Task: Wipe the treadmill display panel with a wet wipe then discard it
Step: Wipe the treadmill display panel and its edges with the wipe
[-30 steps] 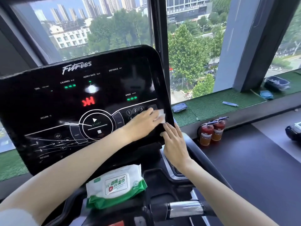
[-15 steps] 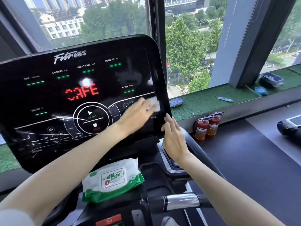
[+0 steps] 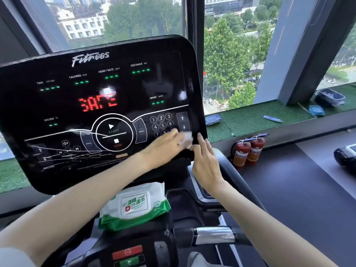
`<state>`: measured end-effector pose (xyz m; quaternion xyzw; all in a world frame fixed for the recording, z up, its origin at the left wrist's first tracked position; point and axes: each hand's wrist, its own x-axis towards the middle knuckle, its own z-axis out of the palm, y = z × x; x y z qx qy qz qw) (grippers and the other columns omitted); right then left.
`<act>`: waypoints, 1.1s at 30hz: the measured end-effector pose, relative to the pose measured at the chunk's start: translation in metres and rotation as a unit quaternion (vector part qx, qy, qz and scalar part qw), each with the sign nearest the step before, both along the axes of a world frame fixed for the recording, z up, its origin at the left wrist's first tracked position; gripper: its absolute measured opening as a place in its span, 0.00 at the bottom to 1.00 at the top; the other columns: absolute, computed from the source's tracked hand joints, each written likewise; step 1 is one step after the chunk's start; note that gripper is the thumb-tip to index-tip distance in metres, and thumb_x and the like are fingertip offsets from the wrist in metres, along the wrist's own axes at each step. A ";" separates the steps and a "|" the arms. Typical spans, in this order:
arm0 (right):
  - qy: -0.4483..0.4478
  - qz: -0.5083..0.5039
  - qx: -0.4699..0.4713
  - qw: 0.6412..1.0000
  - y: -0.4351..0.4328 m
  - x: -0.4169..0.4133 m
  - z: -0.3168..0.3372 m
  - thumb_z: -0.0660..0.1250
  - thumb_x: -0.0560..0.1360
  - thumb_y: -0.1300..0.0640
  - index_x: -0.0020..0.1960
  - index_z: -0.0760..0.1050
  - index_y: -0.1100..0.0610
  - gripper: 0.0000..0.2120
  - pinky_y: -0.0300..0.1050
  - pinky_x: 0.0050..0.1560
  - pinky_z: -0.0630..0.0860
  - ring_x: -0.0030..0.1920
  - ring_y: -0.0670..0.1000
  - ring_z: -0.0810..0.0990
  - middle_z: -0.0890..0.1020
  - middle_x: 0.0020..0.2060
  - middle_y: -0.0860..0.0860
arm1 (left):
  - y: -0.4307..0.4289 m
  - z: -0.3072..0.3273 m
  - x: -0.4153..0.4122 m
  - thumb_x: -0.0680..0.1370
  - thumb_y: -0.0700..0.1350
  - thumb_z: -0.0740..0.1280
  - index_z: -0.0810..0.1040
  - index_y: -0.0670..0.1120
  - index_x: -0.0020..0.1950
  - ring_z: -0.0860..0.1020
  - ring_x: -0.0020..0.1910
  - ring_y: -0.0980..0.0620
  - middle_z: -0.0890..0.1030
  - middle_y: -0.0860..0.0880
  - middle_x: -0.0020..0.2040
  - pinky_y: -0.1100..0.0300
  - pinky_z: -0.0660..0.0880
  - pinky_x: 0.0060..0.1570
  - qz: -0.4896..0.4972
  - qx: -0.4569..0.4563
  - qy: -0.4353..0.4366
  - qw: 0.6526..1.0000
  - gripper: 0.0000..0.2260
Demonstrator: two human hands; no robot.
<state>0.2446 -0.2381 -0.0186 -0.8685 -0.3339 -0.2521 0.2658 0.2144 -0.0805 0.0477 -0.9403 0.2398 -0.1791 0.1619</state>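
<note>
The left hand (image 3: 163,144) is blurred over the lower right of the display panel (image 3: 125,87). The wet wipe (image 3: 187,138) under its fingers shows only as a soft white patch with no clear edge. Hand and wipe cover the bottom rows of the panel's keypad (image 3: 161,122). The panel's left side is cut off by the picture's edge. Glare hides the top of the red readout (image 3: 97,104) at the panel's centre. The fine print along the panel's bottom is too small to read.

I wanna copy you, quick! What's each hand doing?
Left hand: open, flat fingers pressing the wet wipe on the display panel.
Right hand: open, touching the panel's edge.
</note>
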 end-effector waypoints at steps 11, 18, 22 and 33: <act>0.014 -0.030 -0.177 0.984 0.007 0.000 -0.010 0.62 0.65 0.66 0.74 0.46 0.65 0.42 0.55 0.73 0.51 0.74 0.62 0.48 0.51 0.73 0.69 | 0.014 0.006 -0.005 0.71 0.32 0.54 0.70 0.42 0.67 0.68 0.45 0.45 0.74 0.42 0.48 0.53 0.74 0.33 0.037 -0.023 -0.007 0.999 0.25; 0.006 -0.058 -0.241 0.969 0.007 0.000 -0.009 0.68 0.68 0.59 0.73 0.47 0.70 0.43 0.57 0.72 0.48 0.75 0.61 0.49 0.53 0.72 0.69 | 0.023 0.027 0.000 0.65 0.24 0.63 0.73 0.40 0.64 0.69 0.44 0.43 0.72 0.40 0.46 0.53 0.75 0.34 0.188 -0.217 -0.151 0.946 0.29; 0.003 -0.058 -0.256 0.965 0.004 -0.001 -0.007 0.67 0.70 0.55 0.73 0.47 0.70 0.42 0.57 0.73 0.47 0.75 0.60 0.49 0.51 0.73 0.68 | 0.006 -0.001 -0.014 0.66 0.27 0.60 0.72 0.42 0.65 0.71 0.43 0.44 0.75 0.42 0.47 0.54 0.75 0.34 0.088 -0.076 -0.047 0.992 0.29; 0.024 -0.046 -0.218 0.974 0.002 -0.003 -0.011 0.64 0.72 0.57 0.74 0.46 0.68 0.40 0.55 0.73 0.47 0.75 0.58 0.49 0.47 0.74 0.65 | 0.018 0.007 -0.016 0.61 0.25 0.66 0.71 0.43 0.66 0.68 0.45 0.47 0.71 0.45 0.49 0.57 0.75 0.30 0.107 -0.062 -0.018 0.992 0.34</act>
